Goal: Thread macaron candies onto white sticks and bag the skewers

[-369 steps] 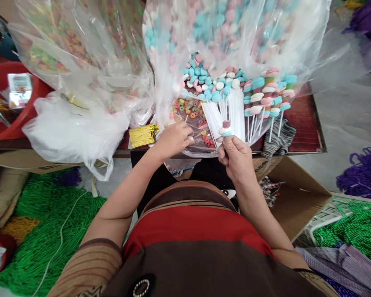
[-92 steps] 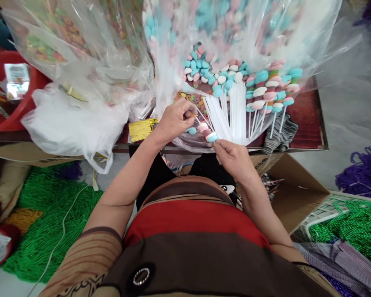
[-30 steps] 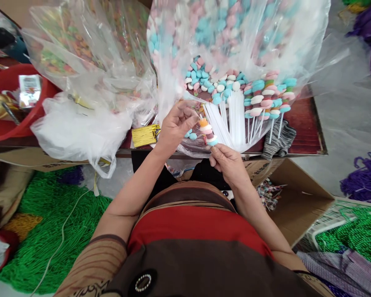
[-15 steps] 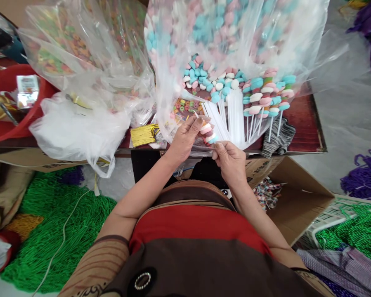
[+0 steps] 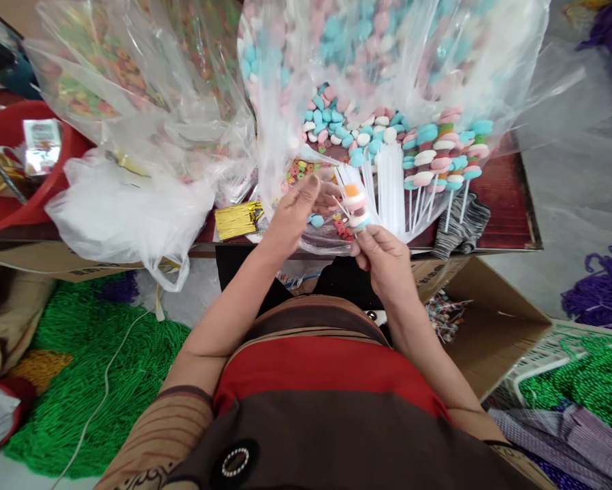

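Note:
My right hand (image 5: 384, 260) pinches a white stick threaded with candies (image 5: 357, 203), orange on top, then pink, white and blue. My left hand (image 5: 294, 212) is just left of it, fingers loosely spread and thumb up, touching the stick near its top; nothing shows in its fingers. Behind lie a bundle of bare white sticks (image 5: 390, 190) and several finished candy skewers (image 5: 441, 160). A heap of loose blue, pink and white candies (image 5: 349, 129) sits in an open clear bag. Small ring-shaped candies (image 5: 299, 170) lie in plastic under my left hand.
A dark red table (image 5: 504, 197) carries the bags. Gold twist ties (image 5: 238, 219) lie at its front edge, a white plastic bag (image 5: 126, 211) and a red basin (image 5: 9, 170) to the left. An open cardboard box (image 5: 482, 327) stands at lower right. Green bead strands (image 5: 81, 367) cover the floor.
An orange candy now tops the skewer. My left hand has opened and drawn slightly back from the stick; my right hand has tilted the skewer more upright.

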A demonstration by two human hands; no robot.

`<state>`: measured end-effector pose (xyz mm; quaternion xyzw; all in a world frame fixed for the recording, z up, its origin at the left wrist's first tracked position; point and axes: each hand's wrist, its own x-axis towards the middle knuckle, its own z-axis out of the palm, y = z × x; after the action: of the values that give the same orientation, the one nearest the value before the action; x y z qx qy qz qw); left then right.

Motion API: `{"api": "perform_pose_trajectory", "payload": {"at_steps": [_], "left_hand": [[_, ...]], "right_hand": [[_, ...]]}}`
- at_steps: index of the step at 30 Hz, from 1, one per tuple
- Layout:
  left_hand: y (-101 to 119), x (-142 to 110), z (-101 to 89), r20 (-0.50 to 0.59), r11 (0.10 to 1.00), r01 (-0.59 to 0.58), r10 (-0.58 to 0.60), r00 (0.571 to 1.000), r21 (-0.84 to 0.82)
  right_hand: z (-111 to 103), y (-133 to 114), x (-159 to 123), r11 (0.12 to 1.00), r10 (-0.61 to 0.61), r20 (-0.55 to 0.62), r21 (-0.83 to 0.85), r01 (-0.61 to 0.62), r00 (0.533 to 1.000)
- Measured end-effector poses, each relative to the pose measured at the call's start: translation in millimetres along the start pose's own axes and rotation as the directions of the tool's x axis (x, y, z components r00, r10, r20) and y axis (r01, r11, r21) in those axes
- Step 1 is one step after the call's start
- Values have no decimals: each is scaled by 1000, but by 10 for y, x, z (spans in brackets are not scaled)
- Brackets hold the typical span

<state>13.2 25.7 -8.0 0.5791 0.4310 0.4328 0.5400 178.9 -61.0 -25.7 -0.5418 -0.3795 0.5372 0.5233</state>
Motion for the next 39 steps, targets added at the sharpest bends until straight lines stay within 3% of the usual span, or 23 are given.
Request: {"api": "perform_pose_trajectory", "payload": {"at_steps": [3,7,10,13,15,17,20,23,26,31,34,36,37,39], "left_hand": [[8,65,-247,-33,948,-80,95,995,309],[-80,63,-391,146,656,-180,107,983,733],[-159,11,-333,257,426,-252,48,965,869],[-206,-26,-264,300,320,-298,42,953,899],[-216,-22,-262,294,357,-292,52,955,887],[-208,1,-306,259,492,-254,60,964,832],[-151,39,-432,143,767,-125,44,989,630],[-62,50,-567,89,881,-31,-12,996,471],[-13,36,-633,156,830,-34,-65,986,557],[-146,7,-565,260,556,-194,-41,965,809],[-255,-23,-495,251,423,-234,14,968,876],[-280,-54,-468,217,427,-218,52,975,878],[-272,-71,-464,189,470,-196,63,980,860],[-223,-108,-467,106,641,-112,49,993,760]], "right_hand": [[-62,-22,25,996,22,-36,89,-18,999],[-50,-26,29,990,59,-39,134,-53,998],[-25,-9,19,983,92,-35,161,-86,995],[-27,-2,9,988,83,-33,136,-78,996],[-38,-4,3,992,68,-34,112,-64,997],[-44,-4,0,993,56,-40,107,-52,998],[-39,0,1,991,55,-45,127,-49,997],[-25,6,10,985,71,-51,161,-62,996],[-16,10,13,986,78,-56,151,-69,995],[17,-11,13,993,56,-20,106,-54,998],[102,-32,100,999,38,55,35,-40,998],[187,-23,210,999,20,70,-47,-16,997],[230,-8,271,996,4,61,-92,2,998],[311,33,382,986,-41,31,-160,45,999]]}}
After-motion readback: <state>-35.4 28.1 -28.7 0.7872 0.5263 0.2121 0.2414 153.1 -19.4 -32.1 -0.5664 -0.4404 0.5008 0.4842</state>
